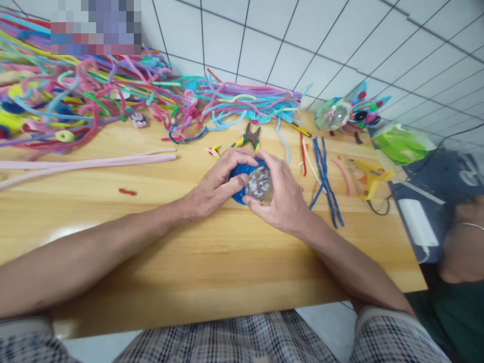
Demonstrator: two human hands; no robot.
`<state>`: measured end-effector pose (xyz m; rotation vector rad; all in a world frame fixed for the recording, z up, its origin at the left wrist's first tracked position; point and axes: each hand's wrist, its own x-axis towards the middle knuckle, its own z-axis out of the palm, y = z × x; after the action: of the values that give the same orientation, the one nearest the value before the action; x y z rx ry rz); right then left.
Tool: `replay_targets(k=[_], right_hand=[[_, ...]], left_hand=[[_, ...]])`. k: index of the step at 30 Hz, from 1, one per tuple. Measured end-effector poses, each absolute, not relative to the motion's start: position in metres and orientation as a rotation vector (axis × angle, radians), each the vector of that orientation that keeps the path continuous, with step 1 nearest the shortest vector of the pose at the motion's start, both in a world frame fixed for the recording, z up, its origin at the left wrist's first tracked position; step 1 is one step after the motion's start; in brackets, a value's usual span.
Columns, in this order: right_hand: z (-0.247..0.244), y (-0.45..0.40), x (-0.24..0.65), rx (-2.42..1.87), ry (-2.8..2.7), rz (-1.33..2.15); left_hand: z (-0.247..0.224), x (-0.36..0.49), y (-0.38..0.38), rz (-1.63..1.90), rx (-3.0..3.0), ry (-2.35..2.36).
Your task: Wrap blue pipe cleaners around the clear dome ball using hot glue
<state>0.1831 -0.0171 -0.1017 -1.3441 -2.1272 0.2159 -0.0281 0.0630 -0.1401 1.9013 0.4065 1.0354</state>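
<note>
Both hands are closed around a clear ball point(258, 183) with shiny flakes in it, just over the middle of the table. Against the ball's left side sits a coiled blue pipe-cleaner piece point(238, 195). My left hand point(221, 180) grips the blue piece, its thumb reaching toward the ball. Curled round the ball's right side is my right hand point(283, 194), thumb at the lower edge. Whether ball and blue piece are joined is hidden by the fingers. Right behind the hands lie pliers point(251, 135) with green and yellow handles, jaws apart.
Pipe cleaners in many colours point(249, 101) heap along the tiled wall. On the right lie blue pipe cleaners point(325, 176) and a yellow glue gun point(372, 177). A finished-looking figure with a clear ball point(333, 115) stands at the back right. Another person's arm point(465, 242) shows at right.
</note>
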Motion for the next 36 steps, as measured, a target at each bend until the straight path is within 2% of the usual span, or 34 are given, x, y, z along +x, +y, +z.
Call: replay_targets(k=[10,24,36], right_hand=[[-0.110,-0.020,0.186,-1.341,-2.054,0.238],[-0.115,-0.029,0.191,-1.284,-2.088,-0.036],[-0.112,-0.034,0.190,-1.317,-2.152,-0.014]], left_hand=[[-0.145,-0.027,0.060,1.076,1.873,0.400],[-0.144,-0.027,0.056,1.085,2.005,0.394],[-0.141,-0.030,0.059,1.083,2.056,0.402]])
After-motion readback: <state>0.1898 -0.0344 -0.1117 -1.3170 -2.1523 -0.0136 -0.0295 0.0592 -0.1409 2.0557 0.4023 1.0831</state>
